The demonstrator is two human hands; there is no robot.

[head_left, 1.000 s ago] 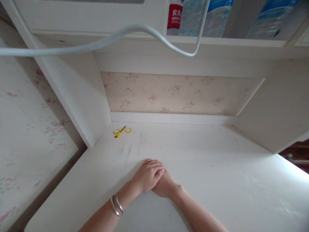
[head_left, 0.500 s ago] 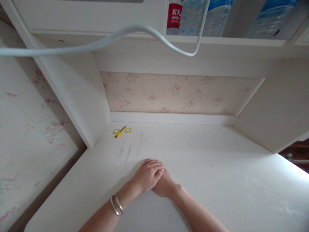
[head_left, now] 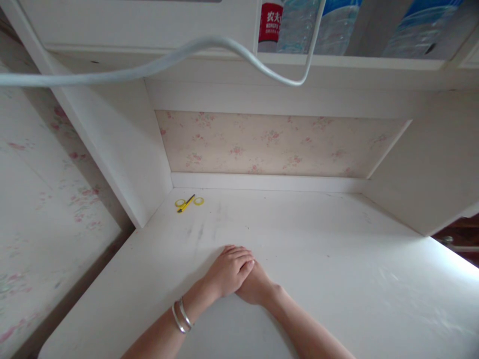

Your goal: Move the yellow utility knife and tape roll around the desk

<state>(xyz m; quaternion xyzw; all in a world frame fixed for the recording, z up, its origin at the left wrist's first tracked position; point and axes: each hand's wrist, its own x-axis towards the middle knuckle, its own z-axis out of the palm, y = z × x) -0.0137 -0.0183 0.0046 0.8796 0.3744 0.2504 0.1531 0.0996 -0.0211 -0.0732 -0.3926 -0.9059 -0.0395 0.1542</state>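
On the white desktop (head_left: 299, 229), my two hands lie one over the other. My left hand (head_left: 229, 271), with two silver bangles (head_left: 181, 316) at the wrist, is on top; its fingers stretch across the right hand. Beneath it rests my right hand (head_left: 256, 285), its fingers hidden under the left. No object shows in either hand. Further back on the left lies a yellow and black utility knife or pen (head_left: 186, 203), between two small rolls of yellow tape, the left roll (head_left: 180, 203) and the right roll (head_left: 198, 201).
Overhead, a thick white cable (head_left: 209, 42) crosses the view in front of a shelf holding bottled water (head_left: 339, 27) and a red-labelled bottle (head_left: 271, 22). White side panels (head_left: 112, 124) flank the desk. Floral wallpaper (head_left: 269, 142) covers the back.
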